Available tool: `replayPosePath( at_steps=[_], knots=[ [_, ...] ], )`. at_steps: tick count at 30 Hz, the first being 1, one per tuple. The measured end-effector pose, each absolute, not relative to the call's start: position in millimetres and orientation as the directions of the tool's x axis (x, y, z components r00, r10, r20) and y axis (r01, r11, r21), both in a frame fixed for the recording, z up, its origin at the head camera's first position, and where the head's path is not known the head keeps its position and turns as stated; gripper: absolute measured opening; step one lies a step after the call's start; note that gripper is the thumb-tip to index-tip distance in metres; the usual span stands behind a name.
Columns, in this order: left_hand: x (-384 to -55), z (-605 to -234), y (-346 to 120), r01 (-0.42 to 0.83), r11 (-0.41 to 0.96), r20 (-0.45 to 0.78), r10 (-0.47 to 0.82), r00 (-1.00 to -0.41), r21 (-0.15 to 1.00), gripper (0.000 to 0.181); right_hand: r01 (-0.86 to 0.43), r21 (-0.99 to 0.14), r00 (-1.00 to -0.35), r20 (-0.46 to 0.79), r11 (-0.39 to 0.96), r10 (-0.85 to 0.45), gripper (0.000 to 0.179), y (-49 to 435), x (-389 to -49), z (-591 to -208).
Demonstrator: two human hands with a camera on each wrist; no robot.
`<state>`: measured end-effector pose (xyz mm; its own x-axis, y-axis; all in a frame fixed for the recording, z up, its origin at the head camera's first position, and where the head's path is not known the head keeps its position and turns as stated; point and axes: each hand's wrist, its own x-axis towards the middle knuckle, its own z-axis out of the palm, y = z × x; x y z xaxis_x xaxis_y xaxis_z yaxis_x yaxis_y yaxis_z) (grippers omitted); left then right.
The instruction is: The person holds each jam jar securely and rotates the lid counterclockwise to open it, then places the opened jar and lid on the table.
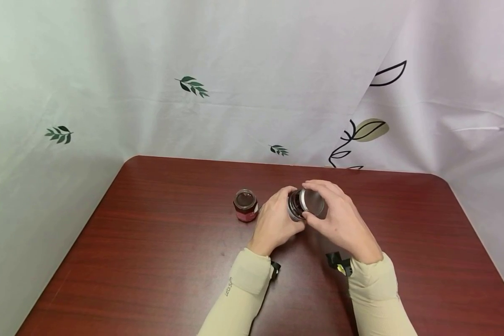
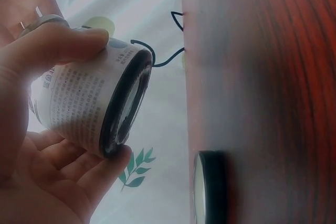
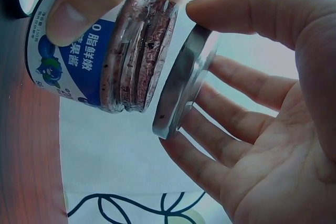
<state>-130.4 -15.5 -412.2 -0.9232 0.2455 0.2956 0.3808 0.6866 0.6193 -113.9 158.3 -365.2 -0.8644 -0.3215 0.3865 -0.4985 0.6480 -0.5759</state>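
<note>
My left hand (image 1: 277,219) grips a glass jar of dark jam (image 3: 86,51), tilted and held above the table. Its label is white and blue with berries pictured, and jam smears the glass around the threaded mouth. In the right wrist view, a silver metal lid (image 3: 184,85) sits apart from that mouth, with a narrow gap between them. My right hand (image 1: 340,219) pinches this lid by its edge between thumb and fingers. The left wrist view shows the jar's dark base rim (image 2: 128,103) and printed label.
A second jar (image 1: 245,205), dark with a red lower part, stands on the brown wooden table (image 1: 172,261) left of my left hand. A flat round piece with a dark side (image 2: 212,187) lies on the tabletop. Behind hangs a pale leaf-patterned curtain (image 1: 243,60).
</note>
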Motion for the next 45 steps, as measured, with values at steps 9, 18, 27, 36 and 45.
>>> replayPosePath(
  at_steps=[9,18,27,36,45],
  knots=[
    [-130.9,-411.8,-15.0,0.383,0.685,0.3,0.243,-0.922,0.62,0.072,-0.476,-0.578,-0.877,0.371,0.663,-0.306,0.056,157.4,-113.6,-363.0],
    [-131.4,-409.2,-13.5,0.368,0.682,0.282,0.24,-0.929,0.632,0.073,-0.457,-0.583,-0.885,0.373,0.672,-0.278,0.057,158.2,-113.8,-360.1],
    [-130.9,-409.3,-11.4,0.359,0.681,0.285,0.225,-0.932,0.638,0.072,-0.448,-0.586,-0.888,0.381,0.675,-0.258,0.06,160.7,-112.9,-360.3],
    [-128.8,-410.0,-9.4,0.343,0.681,0.27,0.216,-0.938,0.647,0.072,-0.432,-0.593,-0.895,0.378,0.68,-0.238,0.064,162.0,-111.8,-362.7],
    [-127.9,-411.3,-9.2,0.34,0.672,0.267,0.214,-0.94,0.657,0.072,-0.431,-0.593,-0.894,0.383,0.68,-0.233,0.061,163.3,-111.4,-366.1]
  ],
)
